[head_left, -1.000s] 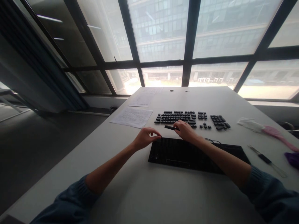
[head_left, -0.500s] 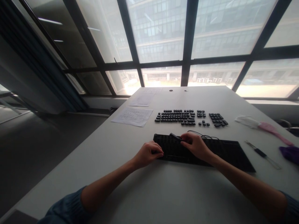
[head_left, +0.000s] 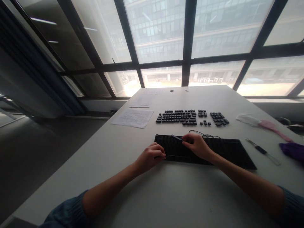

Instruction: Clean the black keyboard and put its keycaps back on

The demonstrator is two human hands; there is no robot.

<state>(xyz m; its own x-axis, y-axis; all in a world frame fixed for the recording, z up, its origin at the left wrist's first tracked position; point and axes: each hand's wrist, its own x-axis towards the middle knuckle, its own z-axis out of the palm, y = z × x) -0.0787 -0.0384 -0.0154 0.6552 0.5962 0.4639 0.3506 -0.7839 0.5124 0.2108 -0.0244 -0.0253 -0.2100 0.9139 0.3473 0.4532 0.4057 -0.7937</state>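
The black keyboard base [head_left: 228,153] lies on the white table, its key area dark and bare of most caps as far as I can see. Above its left half, my right hand [head_left: 196,145] pinches a long black keycap [head_left: 176,138], shaped like a space bar, held at a tilt by one end. At the left front corner of the base is my left hand [head_left: 152,155], fingers curled together; whatever they grip, if anything, is hidden. Behind the base, loose black keycaps [head_left: 177,117] are laid out in keyboard order, in several groups.
A tool with a black handle and wire loop [head_left: 262,150] lies right of the base. Further right are a pink-and-white item [head_left: 270,125] and purple cloth [head_left: 293,150]. Printed sheets [head_left: 133,117] lie at the left. A black cable [head_left: 206,135] curls behind the base.
The view has shifted slightly, so the table things sit a little further left and higher. Both hands keep nearly the same places, and the right hand still holds the long keycap.
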